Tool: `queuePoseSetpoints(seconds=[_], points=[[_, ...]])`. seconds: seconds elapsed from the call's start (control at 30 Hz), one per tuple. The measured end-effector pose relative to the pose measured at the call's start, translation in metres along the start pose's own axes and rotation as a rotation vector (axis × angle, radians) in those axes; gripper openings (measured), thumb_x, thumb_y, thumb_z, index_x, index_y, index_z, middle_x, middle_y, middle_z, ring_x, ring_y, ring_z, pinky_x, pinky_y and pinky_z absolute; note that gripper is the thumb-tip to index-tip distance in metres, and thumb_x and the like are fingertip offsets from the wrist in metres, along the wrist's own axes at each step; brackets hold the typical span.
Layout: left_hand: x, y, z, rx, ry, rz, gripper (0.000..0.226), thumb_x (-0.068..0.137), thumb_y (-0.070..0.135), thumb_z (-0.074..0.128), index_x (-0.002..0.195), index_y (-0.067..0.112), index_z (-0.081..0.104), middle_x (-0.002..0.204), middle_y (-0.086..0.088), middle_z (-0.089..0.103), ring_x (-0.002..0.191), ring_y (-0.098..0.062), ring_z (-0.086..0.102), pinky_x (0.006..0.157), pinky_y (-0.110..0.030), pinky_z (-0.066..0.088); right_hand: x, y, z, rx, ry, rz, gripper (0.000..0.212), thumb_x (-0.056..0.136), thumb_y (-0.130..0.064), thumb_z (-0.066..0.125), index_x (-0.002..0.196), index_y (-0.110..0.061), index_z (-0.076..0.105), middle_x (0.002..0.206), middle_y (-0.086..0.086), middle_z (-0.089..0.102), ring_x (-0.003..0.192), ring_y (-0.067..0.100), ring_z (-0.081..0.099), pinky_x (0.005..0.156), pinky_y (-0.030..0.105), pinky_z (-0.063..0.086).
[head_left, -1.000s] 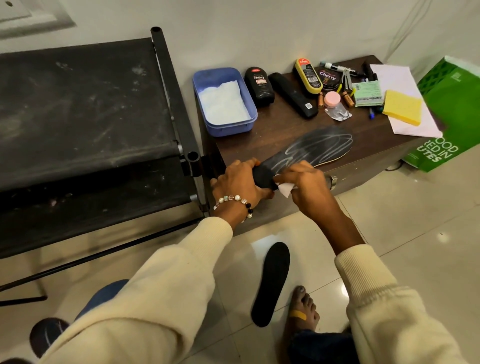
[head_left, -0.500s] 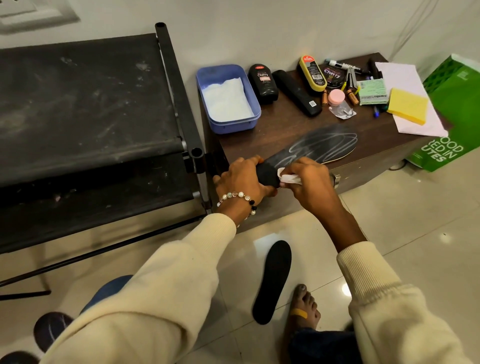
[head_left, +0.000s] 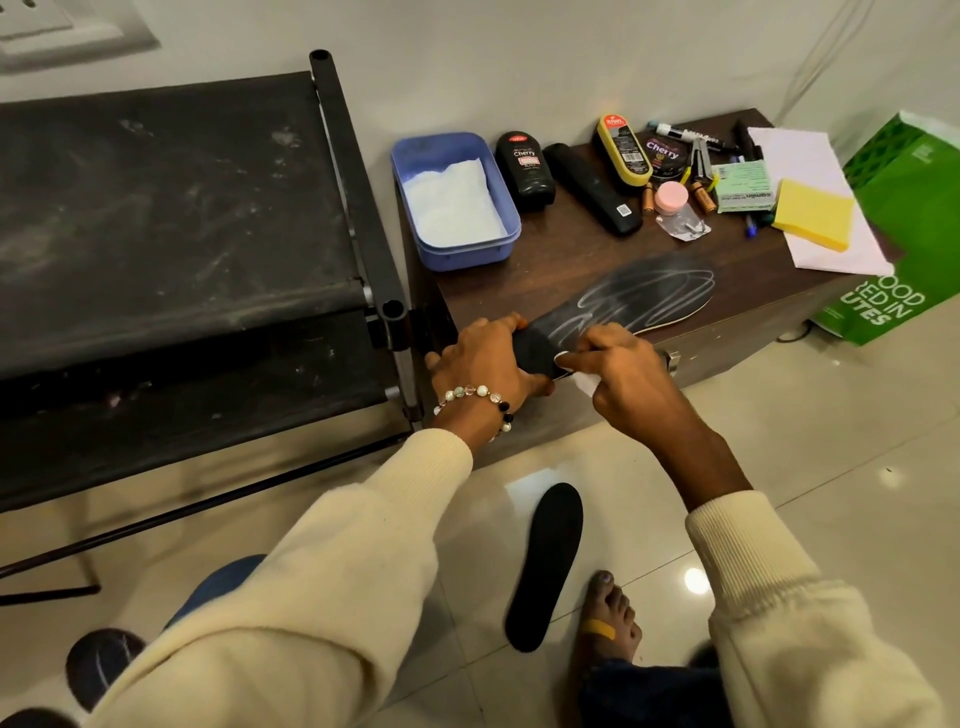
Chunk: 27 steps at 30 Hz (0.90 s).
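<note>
On the insole (head_left: 655, 294), 2 curled hands (head_left: 480, 364) (head_left: 626, 382)

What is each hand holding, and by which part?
Left hand grips the black flat shoe insole with white smears by its near end. Right hand pinches a small white wipe against that insole; only the wipe's corner shows.
</note>
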<state>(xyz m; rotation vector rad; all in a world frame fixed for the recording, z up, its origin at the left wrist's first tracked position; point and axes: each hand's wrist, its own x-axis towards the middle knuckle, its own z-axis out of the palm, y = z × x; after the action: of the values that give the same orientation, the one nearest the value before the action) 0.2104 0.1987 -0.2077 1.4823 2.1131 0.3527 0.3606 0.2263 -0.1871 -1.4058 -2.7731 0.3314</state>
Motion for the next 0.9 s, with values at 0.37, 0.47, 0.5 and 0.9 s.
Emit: queuePoseSetpoints(seconds=[0.37, 0.47, 0.5, 0.9], points=[[-0.001, 0.000, -0.001, 0.016, -0.003, 0.004, 0.076, 0.069, 0.054, 0.078, 0.136, 0.035, 0.047, 0.129, -0.001, 0.056, 0.116, -0.030, 0.054, 0.099, -0.051, 0.041, -0.002, 0.005, 0.007, 0.018, 0.100, -0.151, 0.029, 0.073, 0.003, 0.052, 0.092, 0.001, 0.073, 0.080, 0.018, 0.063, 0.073, 0.038, 0.061, 0.056, 0.031, 0.046], [0.001, 0.000, -0.002, 0.009, -0.020, -0.007, 0.077, 0.067, 0.054, 0.080, 0.135, 0.036, 0.048, 0.128, 0.000, 0.056, 0.116, -0.029, 0.054, 0.097, -0.050, 0.040, 0.003, 0.010, 0.007, -0.062, 0.096, 0.043, 0.036, 0.082, 0.009, 0.056, 0.116, 0.001, 0.065, 0.109, 0.022, 0.060, 0.104, 0.040, 0.052, 0.080, 0.041, 0.047], [0.001, 0.000, -0.003, 0.008, -0.014, -0.005, 0.076, 0.067, 0.053, 0.079, 0.134, 0.036, 0.048, 0.127, 0.000, 0.057, 0.116, -0.029, 0.054, 0.096, -0.049, 0.040, 0.005, 0.004, 0.009, -0.040, 0.108, 0.020, 0.033, 0.081, 0.008, 0.058, 0.113, 0.002, 0.065, 0.107, 0.023, 0.060, 0.104, 0.041, 0.053, 0.081, 0.043, 0.049], [0.000, 0.001, -0.003, 0.008, 0.018, -0.004, 0.069, 0.071, 0.049, 0.078, 0.133, 0.038, 0.050, 0.125, 0.001, 0.060, 0.113, -0.028, 0.057, 0.094, -0.047, 0.041, 0.020, -0.018, 0.014, -0.014, 0.076, -0.084, 0.023, 0.080, -0.005, 0.059, 0.099, 0.000, 0.072, 0.093, 0.021, 0.064, 0.087, 0.042, 0.059, 0.066, 0.041, 0.049]])
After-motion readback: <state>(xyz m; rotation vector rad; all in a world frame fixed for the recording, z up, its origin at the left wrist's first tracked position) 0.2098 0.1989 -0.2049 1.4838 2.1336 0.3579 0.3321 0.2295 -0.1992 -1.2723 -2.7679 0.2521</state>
